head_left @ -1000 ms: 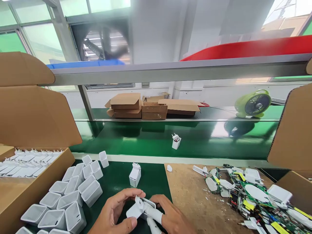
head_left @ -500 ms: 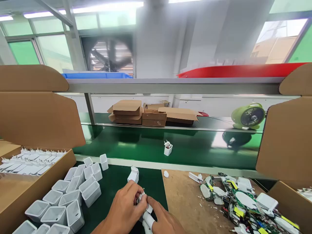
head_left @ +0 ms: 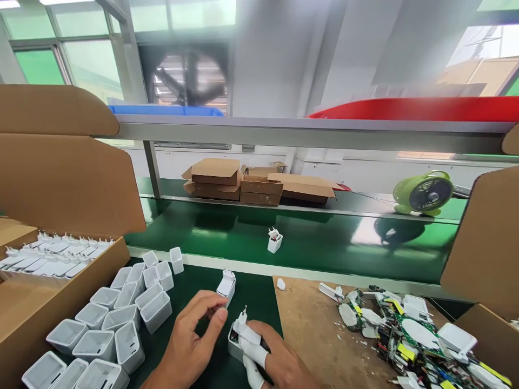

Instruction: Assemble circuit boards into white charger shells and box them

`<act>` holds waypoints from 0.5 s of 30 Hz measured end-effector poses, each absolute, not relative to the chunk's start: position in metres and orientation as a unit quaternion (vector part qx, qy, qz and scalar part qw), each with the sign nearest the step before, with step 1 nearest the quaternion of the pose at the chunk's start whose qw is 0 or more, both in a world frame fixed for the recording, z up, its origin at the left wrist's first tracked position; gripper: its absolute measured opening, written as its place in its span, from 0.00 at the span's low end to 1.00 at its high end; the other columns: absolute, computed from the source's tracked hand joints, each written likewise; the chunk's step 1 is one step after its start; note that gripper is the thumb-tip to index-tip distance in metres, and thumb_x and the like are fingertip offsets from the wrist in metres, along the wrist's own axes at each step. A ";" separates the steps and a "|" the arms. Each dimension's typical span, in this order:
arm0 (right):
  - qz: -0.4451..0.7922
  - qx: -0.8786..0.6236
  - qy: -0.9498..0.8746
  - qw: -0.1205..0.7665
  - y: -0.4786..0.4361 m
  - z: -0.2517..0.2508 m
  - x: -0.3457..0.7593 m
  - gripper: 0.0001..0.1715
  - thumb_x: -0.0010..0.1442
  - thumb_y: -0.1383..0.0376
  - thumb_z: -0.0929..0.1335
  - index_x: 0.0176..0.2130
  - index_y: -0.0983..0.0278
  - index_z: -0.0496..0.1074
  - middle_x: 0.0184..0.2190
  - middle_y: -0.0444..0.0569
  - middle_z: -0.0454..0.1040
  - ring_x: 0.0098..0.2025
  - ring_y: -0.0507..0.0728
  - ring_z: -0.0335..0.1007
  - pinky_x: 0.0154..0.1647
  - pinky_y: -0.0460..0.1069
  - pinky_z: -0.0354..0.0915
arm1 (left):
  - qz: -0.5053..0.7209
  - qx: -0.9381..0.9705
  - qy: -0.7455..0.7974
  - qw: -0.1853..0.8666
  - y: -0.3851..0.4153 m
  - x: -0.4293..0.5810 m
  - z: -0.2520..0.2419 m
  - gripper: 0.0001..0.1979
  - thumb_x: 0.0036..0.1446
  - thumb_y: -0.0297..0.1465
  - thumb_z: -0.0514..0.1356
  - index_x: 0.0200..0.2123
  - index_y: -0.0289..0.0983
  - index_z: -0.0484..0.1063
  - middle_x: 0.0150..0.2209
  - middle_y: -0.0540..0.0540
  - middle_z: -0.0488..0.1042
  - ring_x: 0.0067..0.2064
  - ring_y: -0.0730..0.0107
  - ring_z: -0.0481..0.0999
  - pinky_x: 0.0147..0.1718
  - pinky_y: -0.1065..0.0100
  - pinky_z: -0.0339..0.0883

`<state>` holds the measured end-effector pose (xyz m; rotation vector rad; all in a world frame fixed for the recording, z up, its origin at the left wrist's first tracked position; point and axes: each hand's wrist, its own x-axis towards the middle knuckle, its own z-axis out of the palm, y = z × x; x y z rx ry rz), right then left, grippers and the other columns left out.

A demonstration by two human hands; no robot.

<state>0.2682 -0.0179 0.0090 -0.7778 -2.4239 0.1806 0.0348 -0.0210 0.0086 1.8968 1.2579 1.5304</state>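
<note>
At lower centre of the frame, our right hand [head_left: 280, 354] grips a white case [head_left: 234, 350], a plug lid [head_left: 248, 333] at its mouth; our left hand [head_left: 193, 340] has thumb and forefinger apart. Caution: a slack right grip could let the plug lid slip; our left hand could knock the second case [head_left: 227, 284]. We can read no brand or writing.

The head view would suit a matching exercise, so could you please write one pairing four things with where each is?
Things:
1. Fan
2. Right hand
3. Open white casings
4. Circuit boards

Places:
A. Heaped on the brown board
B. Touching a pronged white part
C. Beyond the glossy green surface
D. Grouped at left on the dark mat

Pairs: 1-C; 2-B; 3-D; 4-A
</note>
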 end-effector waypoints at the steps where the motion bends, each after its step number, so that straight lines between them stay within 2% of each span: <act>1: 0.088 -0.305 -0.909 0.271 -0.018 0.007 0.268 0.36 0.51 0.79 0.64 0.56 0.61 0.76 0.59 0.58 0.76 0.56 0.61 0.79 0.56 0.49 0.76 | 0.530 0.702 0.430 0.202 -0.022 0.035 0.008 0.12 0.71 0.34 0.60 0.53 0.42 0.80 0.51 0.41 0.81 0.47 0.63 0.83 0.44 0.66 0.80; 3: 0.112 -0.340 -0.904 0.233 -0.017 -0.003 0.269 0.35 0.49 0.79 0.65 0.54 0.60 0.77 0.62 0.57 0.75 0.56 0.62 0.79 0.56 0.50 0.77 | 0.475 0.757 0.397 0.210 -0.023 0.035 0.005 0.17 0.68 0.33 0.63 0.59 0.45 0.78 0.62 0.39 0.76 0.57 0.57 0.81 0.54 0.62 0.79; 5: 0.124 -0.368 -0.897 0.209 -0.017 -0.017 0.272 0.37 0.49 0.79 0.66 0.56 0.59 0.77 0.66 0.57 0.71 0.55 0.63 0.80 0.57 0.51 0.77 | 0.425 0.789 0.387 0.218 -0.025 0.036 0.001 0.19 0.67 0.32 0.64 0.60 0.46 0.77 0.66 0.39 0.73 0.63 0.55 0.78 0.61 0.60 0.75; 7: 0.139 -0.394 -0.885 0.205 -0.017 -0.029 0.275 0.42 0.49 0.78 0.66 0.62 0.60 0.73 0.69 0.59 0.68 0.54 0.63 0.81 0.58 0.53 0.76 | 0.417 0.790 0.391 0.221 -0.027 0.038 -0.004 0.16 0.69 0.30 0.63 0.59 0.45 0.76 0.63 0.40 0.76 0.62 0.59 0.79 0.62 0.63 0.73; 10: 0.166 -0.406 -0.872 0.219 -0.018 -0.039 0.276 0.51 0.51 0.79 0.65 0.72 0.62 0.60 0.70 0.63 0.66 0.57 0.62 0.79 0.60 0.53 0.75 | 0.461 0.768 0.394 0.207 -0.028 0.040 -0.008 0.12 0.72 0.26 0.57 0.53 0.42 0.76 0.56 0.41 0.78 0.56 0.64 0.81 0.58 0.68 0.74; 13: 0.168 -0.355 -0.891 0.227 -0.018 -0.034 0.273 0.46 0.54 0.79 0.65 0.69 0.59 0.65 0.66 0.60 0.71 0.61 0.63 0.76 0.61 0.54 0.74 | 0.494 0.745 0.397 0.208 -0.026 0.040 -0.005 0.11 0.73 0.24 0.54 0.49 0.41 0.74 0.47 0.43 0.78 0.49 0.67 0.81 0.51 0.70 0.75; 15: 0.172 -0.332 -0.895 0.242 -0.018 -0.029 0.270 0.39 0.56 0.78 0.65 0.64 0.58 0.71 0.60 0.58 0.75 0.58 0.62 0.77 0.58 0.54 0.75 | 0.492 0.739 0.403 0.222 -0.026 0.038 -0.002 0.11 0.74 0.25 0.54 0.50 0.42 0.74 0.45 0.45 0.78 0.46 0.68 0.80 0.49 0.70 0.75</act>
